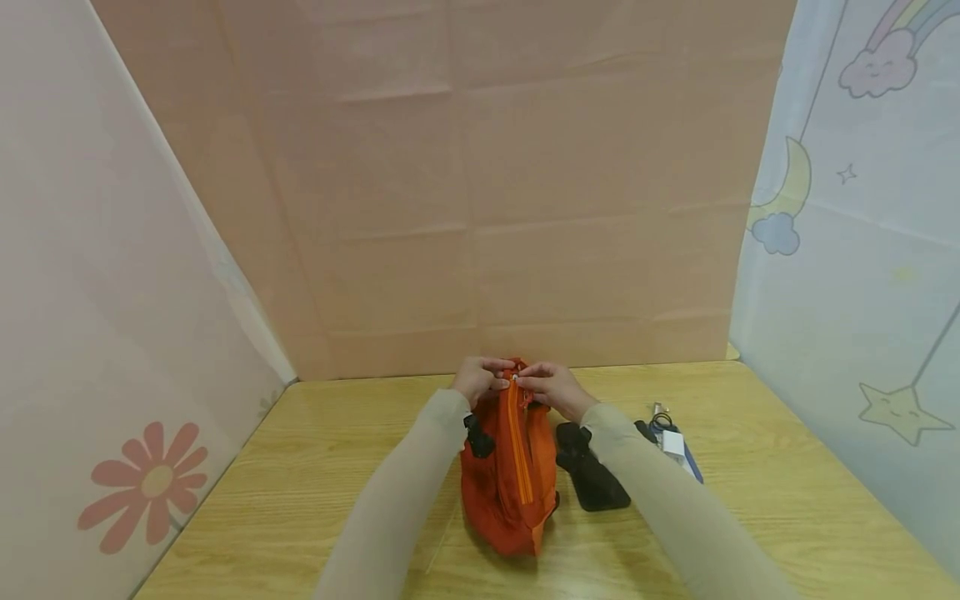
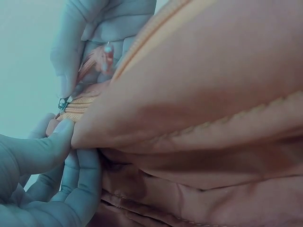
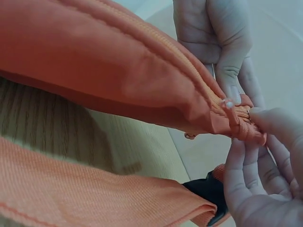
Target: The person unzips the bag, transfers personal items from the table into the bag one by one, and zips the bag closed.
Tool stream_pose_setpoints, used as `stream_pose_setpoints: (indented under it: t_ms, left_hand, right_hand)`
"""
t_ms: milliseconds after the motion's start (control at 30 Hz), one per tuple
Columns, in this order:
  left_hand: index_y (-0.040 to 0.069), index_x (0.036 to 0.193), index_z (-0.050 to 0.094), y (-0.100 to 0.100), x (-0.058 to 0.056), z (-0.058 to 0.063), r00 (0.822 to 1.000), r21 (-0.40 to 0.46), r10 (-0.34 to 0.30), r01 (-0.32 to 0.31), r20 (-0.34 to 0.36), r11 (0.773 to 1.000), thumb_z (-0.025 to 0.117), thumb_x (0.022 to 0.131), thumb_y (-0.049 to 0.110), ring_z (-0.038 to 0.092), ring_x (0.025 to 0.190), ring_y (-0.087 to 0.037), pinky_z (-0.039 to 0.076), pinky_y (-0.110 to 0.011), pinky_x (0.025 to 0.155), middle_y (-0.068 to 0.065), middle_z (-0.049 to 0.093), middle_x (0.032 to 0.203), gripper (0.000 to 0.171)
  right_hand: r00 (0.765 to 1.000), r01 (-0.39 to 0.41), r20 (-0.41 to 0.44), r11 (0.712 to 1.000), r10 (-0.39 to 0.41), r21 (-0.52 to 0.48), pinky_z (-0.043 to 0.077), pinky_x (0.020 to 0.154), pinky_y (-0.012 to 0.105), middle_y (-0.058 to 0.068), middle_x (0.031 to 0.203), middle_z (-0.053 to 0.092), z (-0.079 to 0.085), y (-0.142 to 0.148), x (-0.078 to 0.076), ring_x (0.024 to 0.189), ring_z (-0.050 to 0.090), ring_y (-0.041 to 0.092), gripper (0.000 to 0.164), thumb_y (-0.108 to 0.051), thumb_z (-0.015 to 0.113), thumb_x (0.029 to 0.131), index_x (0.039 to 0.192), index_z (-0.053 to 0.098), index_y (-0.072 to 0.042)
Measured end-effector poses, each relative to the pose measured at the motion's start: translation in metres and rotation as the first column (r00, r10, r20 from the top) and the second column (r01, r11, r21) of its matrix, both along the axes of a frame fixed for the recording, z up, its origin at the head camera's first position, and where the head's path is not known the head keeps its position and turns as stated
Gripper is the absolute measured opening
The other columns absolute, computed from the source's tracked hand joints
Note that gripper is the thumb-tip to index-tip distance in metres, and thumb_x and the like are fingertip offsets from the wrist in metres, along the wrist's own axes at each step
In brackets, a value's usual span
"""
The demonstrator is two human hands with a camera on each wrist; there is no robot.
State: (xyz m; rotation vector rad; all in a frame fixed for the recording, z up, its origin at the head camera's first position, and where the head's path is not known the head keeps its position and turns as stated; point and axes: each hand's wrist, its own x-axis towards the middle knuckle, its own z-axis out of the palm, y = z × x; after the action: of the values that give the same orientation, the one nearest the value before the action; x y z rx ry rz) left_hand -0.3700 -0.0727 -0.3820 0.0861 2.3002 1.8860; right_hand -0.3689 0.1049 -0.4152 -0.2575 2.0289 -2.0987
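An orange-red fabric waist bag (image 1: 482, 492) stands on the table, its orange zipper (image 1: 519, 442) running along the top. At its far end, my left hand (image 1: 477, 379) pinches the fabric beside the zipper's end between thumb and fingers. My right hand (image 1: 553, 389) faces it, thumb and fingers pinching the small metal zipper slider (image 2: 63, 104) at that same end. An orange pull cord (image 3: 233, 118) hangs by the right hand's fingers. A black buckle (image 1: 477, 437) lies against the bag's left side, below the left wrist. In the right wrist view, a wide orange strap (image 3: 94, 194) passes under the bag.
A flat black object (image 1: 596, 483) lies right of the bag, partly under the right forearm. Further right are a small white block (image 1: 673, 446), a blue-edged flat item (image 1: 693, 468) and a metal clip (image 1: 658, 408). A peach backdrop (image 1: 465, 208) rises behind the wooden table (image 1: 337, 450).
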Motion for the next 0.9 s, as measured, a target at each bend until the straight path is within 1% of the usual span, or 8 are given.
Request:
stream_pose_setpoints:
  t_ms: [133,300,467,567,700,767,867,900]
  left_hand:
    - [0.007,0.111,0.074,0.001,0.003,0.002,1.0,-0.011,0.002,-0.002,-0.001,1.0,0.064,0.084,-0.012,0.059,0.081,-0.018,0.056,-0.032,0.077,-0.009,0.061,0.097,0.034]
    - [0.003,0.118,0.07,0.003,0.017,0.016,1.0,-0.023,0.011,-0.011,0.006,1.0,0.062,0.086,-0.012,0.056,0.083,-0.02,0.054,-0.039,0.085,-0.011,0.06,0.1,0.036]
    - [-0.001,0.12,0.068,0.004,0.023,0.021,1.0,-0.031,0.017,-0.017,-0.013,0.999,0.062,0.086,-0.012,0.057,0.081,-0.02,0.055,-0.035,0.079,-0.011,0.06,0.097,0.036]
    - [0.001,0.119,0.069,0.004,0.018,0.014,0.999,-0.038,0.017,-0.018,-0.028,0.999,0.062,0.087,-0.011,0.057,0.081,-0.02,0.055,-0.032,0.075,-0.012,0.061,0.099,0.035]
    - [0.003,0.119,0.069,0.002,0.012,0.006,0.999,-0.05,0.011,-0.013,-0.039,0.999,0.062,0.088,-0.01,0.06,0.087,-0.023,0.056,-0.032,0.075,-0.014,0.061,0.107,0.035]
    - [0.003,0.12,0.069,0.002,0.015,0.009,0.999,-0.045,0.011,-0.013,-0.034,0.999,0.062,0.088,-0.009,0.062,0.092,-0.025,0.056,-0.033,0.078,-0.015,0.061,0.111,0.035]
    - [0.002,0.121,0.068,0.002,0.024,0.019,1.0,-0.031,0.013,-0.013,-0.009,0.999,0.061,0.087,-0.01,0.061,0.098,-0.028,0.054,-0.038,0.086,-0.016,0.06,0.114,0.036]
    - [0.002,0.121,0.068,0.003,0.024,0.02,1.0,-0.028,0.014,-0.014,-0.004,1.0,0.062,0.087,-0.011,0.06,0.099,-0.029,0.053,-0.04,0.087,-0.017,0.06,0.113,0.036]
  right_hand:
    - [1.0,0.003,0.013,0.999,-0.002,-0.047,0.054,0.075,0.025,0.008,0.106,0.059,0.0,0.0,0.0,0.087,0.063,0.013,0.012,-0.005,0.064,0.093,0.104,0.062,-0.001]
    - [1.0,-0.013,0.021,0.995,0.015,-0.101,0.054,0.076,0.026,0.006,0.102,0.06,-0.001,0.0,0.0,0.088,0.063,0.013,0.005,-0.004,0.063,0.093,0.098,0.063,-0.004]
    - [1.0,-0.021,0.02,0.992,0.024,-0.126,0.054,0.077,0.025,0.005,0.099,0.06,-0.002,0.001,0.001,0.087,0.063,0.013,0.005,-0.001,0.061,0.093,0.096,0.065,-0.003]
    - [1.0,-0.014,0.017,0.994,0.015,-0.108,0.054,0.077,0.025,0.006,0.1,0.061,-0.003,0.0,0.0,0.088,0.064,0.012,0.006,0.0,0.062,0.092,0.097,0.065,-0.003]
    - [1.0,0.005,-0.016,0.999,-0.006,-0.035,0.054,0.08,0.025,0.008,0.105,0.06,-0.004,0.0,0.0,0.09,0.064,0.013,0.013,-0.005,0.066,0.091,0.103,0.064,0.0]
    - [0.999,0.028,-0.042,1.0,-0.027,0.014,0.054,0.082,0.028,0.008,0.107,0.061,-0.004,-0.001,0.0,0.09,0.064,0.013,0.019,-0.01,0.069,0.089,0.105,0.065,0.0]
    - [0.994,0.057,-0.094,0.995,-0.05,0.079,0.053,0.083,0.035,0.008,0.109,0.062,-0.005,-0.001,-0.001,0.089,0.063,0.014,0.024,-0.016,0.072,0.088,0.106,0.066,-0.002]
    - [0.993,0.064,-0.108,0.994,-0.054,0.091,0.053,0.083,0.038,0.008,0.108,0.062,-0.005,-0.001,-0.001,0.088,0.063,0.014,0.024,-0.018,0.072,0.088,0.106,0.067,-0.002]
